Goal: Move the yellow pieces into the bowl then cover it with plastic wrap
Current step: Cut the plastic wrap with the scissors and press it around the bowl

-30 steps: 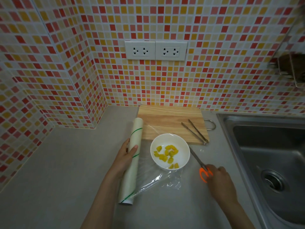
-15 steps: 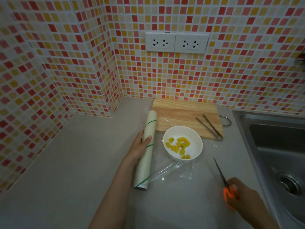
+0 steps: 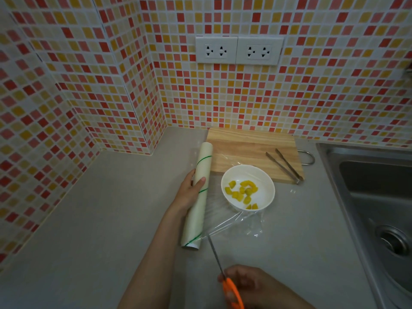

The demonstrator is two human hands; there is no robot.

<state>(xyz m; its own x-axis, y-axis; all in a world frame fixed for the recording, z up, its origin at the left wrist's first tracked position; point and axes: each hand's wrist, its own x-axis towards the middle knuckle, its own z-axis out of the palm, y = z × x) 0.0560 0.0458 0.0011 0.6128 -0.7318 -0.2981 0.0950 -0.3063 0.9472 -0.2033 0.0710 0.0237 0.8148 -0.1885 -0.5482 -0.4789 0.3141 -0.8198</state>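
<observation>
Left hand (image 3: 189,192) wraps the plastic wrap roll (image 3: 198,195) about mid-length, thumb over the top, fingers behind, pinning it to the counter (image 3: 100,219). Roll lies lengthwise away from the person, far end by the left corner of the cutting board (image 3: 252,150), near end pointing back toward the camera.

Right hand (image 3: 252,286) is clenched around the orange handles of the scissors (image 3: 223,270) at the bottom of the view. Blades point up and away, tips at the near edge of the pulled-out film (image 3: 236,226), just right of the roll's near end. Blades look closed or nearly so (too thin to say for sure).

Film runs from the roll to the right, lies under the bowl (image 3: 265,192) and bunches in wrinkles on the counter in front of it. A strip also shows on the board behind the bowl.

Bowl is white, sits on the film just in front of the board's front edge, uncovered. Yellow pieces (image 3: 242,192) are inside it, clustered toward the left and front.

Metal tongs (image 3: 284,166) lie on the right part of the board, tips toward its front right corner. Board has a wire loop handle on its right side. Steel sink (image 3: 367,197) is further right. Two double outlets (image 3: 238,50) on the mosaic tile wall above the board.
</observation>
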